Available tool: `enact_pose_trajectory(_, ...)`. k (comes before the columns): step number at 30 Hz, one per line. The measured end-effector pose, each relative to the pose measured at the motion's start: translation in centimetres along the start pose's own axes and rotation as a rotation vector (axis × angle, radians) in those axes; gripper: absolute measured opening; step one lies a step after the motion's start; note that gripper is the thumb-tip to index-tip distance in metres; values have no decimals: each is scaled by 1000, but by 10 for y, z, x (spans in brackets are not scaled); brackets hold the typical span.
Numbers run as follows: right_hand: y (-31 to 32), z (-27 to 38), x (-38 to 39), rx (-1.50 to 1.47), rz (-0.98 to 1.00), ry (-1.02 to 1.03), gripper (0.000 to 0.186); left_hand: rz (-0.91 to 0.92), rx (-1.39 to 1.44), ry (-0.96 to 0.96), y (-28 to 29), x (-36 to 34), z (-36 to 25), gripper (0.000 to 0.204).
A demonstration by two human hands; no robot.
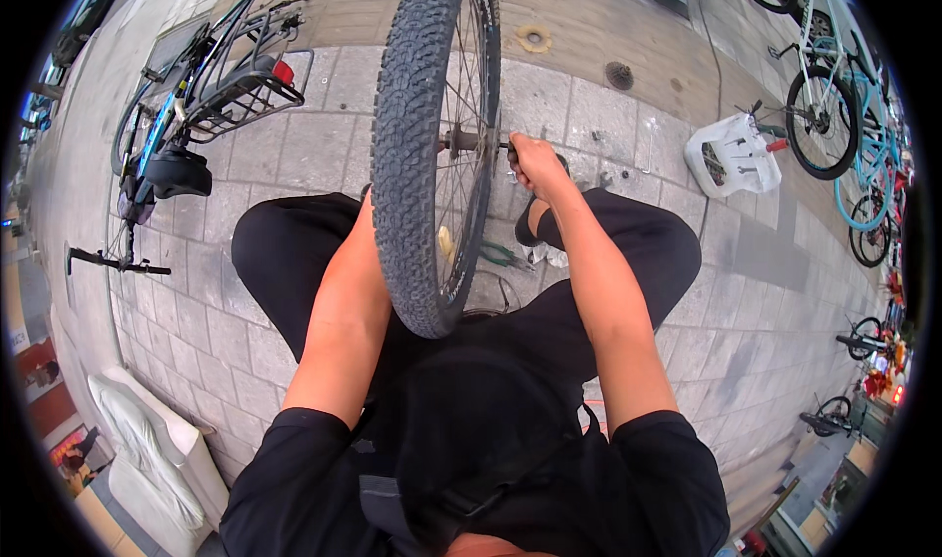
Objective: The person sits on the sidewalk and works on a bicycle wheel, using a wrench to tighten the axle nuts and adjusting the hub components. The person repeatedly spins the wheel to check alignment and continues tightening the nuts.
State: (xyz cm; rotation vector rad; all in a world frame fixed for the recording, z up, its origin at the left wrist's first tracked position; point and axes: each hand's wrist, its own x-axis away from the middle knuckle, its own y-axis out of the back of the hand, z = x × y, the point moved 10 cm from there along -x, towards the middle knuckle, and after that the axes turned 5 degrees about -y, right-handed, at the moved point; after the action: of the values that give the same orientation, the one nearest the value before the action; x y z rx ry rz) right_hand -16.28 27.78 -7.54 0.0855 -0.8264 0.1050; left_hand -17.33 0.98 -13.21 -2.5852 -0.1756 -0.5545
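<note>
A bicycle wheel (410, 164) with a knobbly black tyre stands upright between my knees, its spokes and hub (471, 142) facing right. My right hand (538, 164) is closed at the right end of the axle (505, 147), fingers curled around it. My left forearm (351, 287) reaches up to the left side of the wheel. The tyre hides my left hand, so its fingers cannot be made out. Below the hub, pliers with green handles (506, 256) lie on the paving near my right foot (531, 225).
A bicycle with a rear rack (245, 91) lies on its side at the left. To the right, a white plastic container (731, 155) holds tools. Parked bicycles (822, 120) line the far right. A pale padded seat (157, 459) is at the lower left. Small parts lie on the paving.
</note>
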Motion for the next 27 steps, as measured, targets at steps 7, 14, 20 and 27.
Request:
enact_pose_trajectory(7, 7, 7, 9, -27, -22, 46, 47, -6, 7, -1, 5, 7, 2, 29)
enact_pose_trajectory(14, -1, -1, -3, 31, -43, -32, 50, 24, 9, -17, 7, 3, 5, 27)
enact_pose_trajectory(20, 6, 20, 12, -30, -61, 139, 51, 54, 6, -12, 4, -1, -2, 25)
enact_pose_trajectory(27, -2, 2, -6, 98, 18, -43, 48, 77, -41, 47, -4, 3, -5, 25)
